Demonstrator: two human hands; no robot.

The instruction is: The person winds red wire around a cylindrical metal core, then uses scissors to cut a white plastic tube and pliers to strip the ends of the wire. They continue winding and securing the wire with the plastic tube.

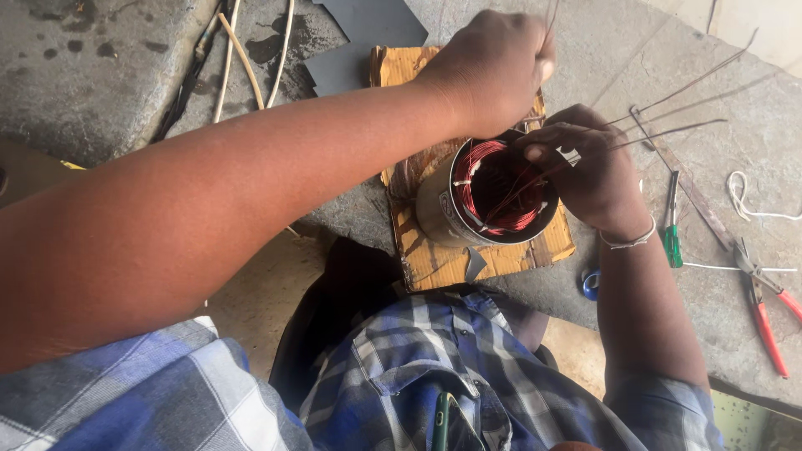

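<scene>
While the motor stator (493, 194) stands on end on a wooden block (434, 255), its open mouth ringed with red copper windings (501, 188) faces up toward the camera. Nearest to the viewer of the stator, a checked blue shirt and a dark phone (443, 422) in its pocket fill the lower frame. At the stator's right rim the right hand (589, 171) rests, its fingers (543, 150) curled and pinched shut on thin wires (668, 129) that fan out away from the stator to the right. Just beyond the stator, the left hand (493, 67) hovers above its far rim, closed into a fist around a fine wire strand (551, 17) that rises out of the top of the frame.

Right of the stator, on the grey stone tabletop (727, 301), lie a green-handled screwdriver (671, 225), red-handled pliers (764, 305) and a white cord (743, 200). Beyond the stator, dark grey sheets (359, 33) lie partly under the block.

What the left fingers press against the palm is hidden by the hand's back. The right fingertips cover part of the windings, and the stator's base is concealed by its own body.
</scene>
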